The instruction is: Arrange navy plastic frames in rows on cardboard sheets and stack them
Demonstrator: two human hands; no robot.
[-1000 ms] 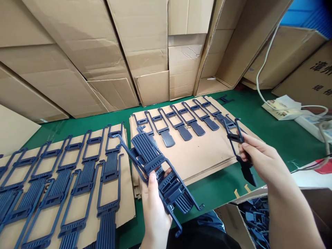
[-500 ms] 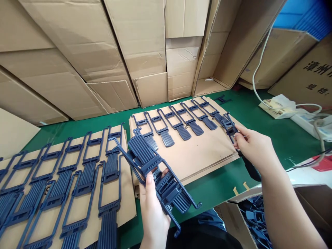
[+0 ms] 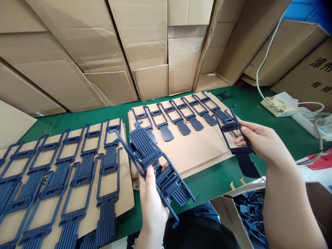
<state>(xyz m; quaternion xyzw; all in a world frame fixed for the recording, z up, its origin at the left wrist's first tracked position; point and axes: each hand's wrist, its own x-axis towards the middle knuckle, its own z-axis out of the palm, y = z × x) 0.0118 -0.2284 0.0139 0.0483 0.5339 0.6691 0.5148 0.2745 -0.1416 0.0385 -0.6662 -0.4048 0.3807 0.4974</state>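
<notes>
My left hand [image 3: 153,200] is closed around several dark blue plastic frames [image 3: 145,145] with ribbed flaps, stacked at different angles. Over the right end of a cardboard sheet [image 3: 197,152], my right hand [image 3: 255,138] grips a single frame [image 3: 241,150] by its side bar, flap pointing down toward me. Along the back of that sheet lies a row of matching frames [image 3: 178,117], flaps facing me. The rightmost of these is partly hidden behind the frame in my right hand.
More frames [image 3: 106,173] lie in two overlapping rows on another cardboard sheet [image 3: 127,204] at left. Cardboard boxes [image 3: 142,45] line the back of the green table [image 3: 202,190]. At right are a white cable [image 3: 259,65] and a box of loose dark blue parts [image 3: 250,214].
The frame in my right hand has turned, so its open outline and hanging flap now show more fully. My left hand keeps its stack in nearly the same place. The view has shifted slightly.
</notes>
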